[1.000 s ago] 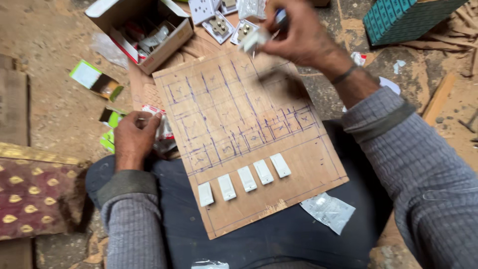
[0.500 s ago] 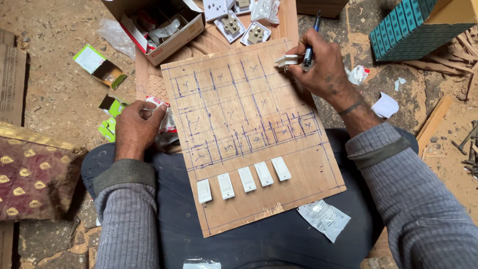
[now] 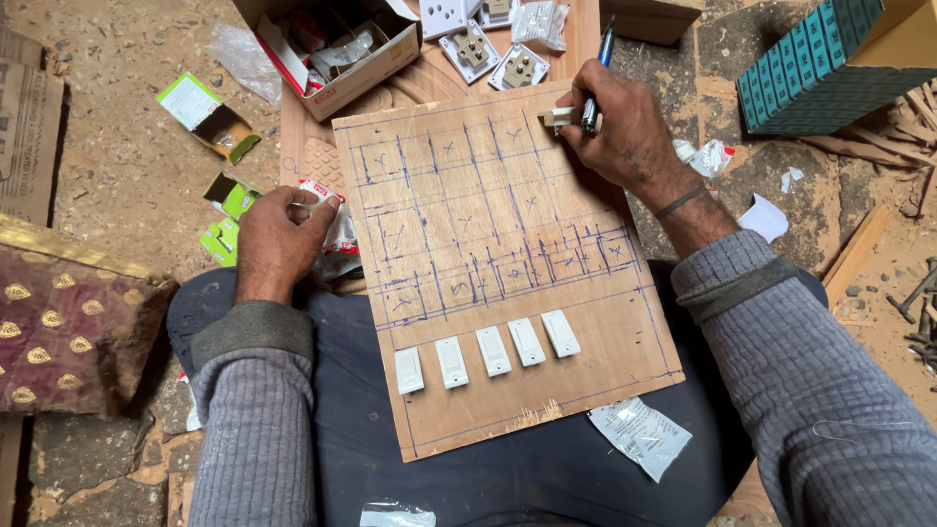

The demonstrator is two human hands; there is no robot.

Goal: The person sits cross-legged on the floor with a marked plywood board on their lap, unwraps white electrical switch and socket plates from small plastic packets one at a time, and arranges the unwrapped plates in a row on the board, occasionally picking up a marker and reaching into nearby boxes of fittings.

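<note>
Left hand (image 3: 278,239) is resting at the 9 o'clock edge of the plywood board (image 3: 508,381), knuckles up, forearm running in from 7 o'clock in a grey ribbed sleeve. Its fingers are curling shut around a small red-and-white packet (image 3: 327,210), pinching it against the board's left edge. Out toward 10 o'clock from this hand, green cartons (image 3: 229,210) are lying open on the dusty floor, and a maroon patterned cushion (image 3: 68,332) is closing off the 8 o'clock side, so little free room is showing there.

Lying tilted across the person's lap, the board is carrying a blue pen-drawn grid over its upper half. Five white switches (image 3: 488,353) are sitting in a row along its lower part, well apart from both hands. A clear plastic wrapper (image 3: 639,434) is poking out beyond the board's 5 o'clock corner.

At 12 o'clock an open cardboard box (image 3: 327,54) and loose white sockets (image 3: 493,54) are crowding the board's far edge.

Right hand (image 3: 625,132) is hovering over the board's 1 o'clock corner, wrist bent, forearm coming in from 4 o'clock. It is gripping a blue pen (image 3: 595,83) upright between its fingers while also pinching a small white switch piece (image 3: 558,117), held against the board's top edge. Beyond it at 2 o'clock, a stack of teal boxes (image 3: 820,68) is standing on the floor.
</note>
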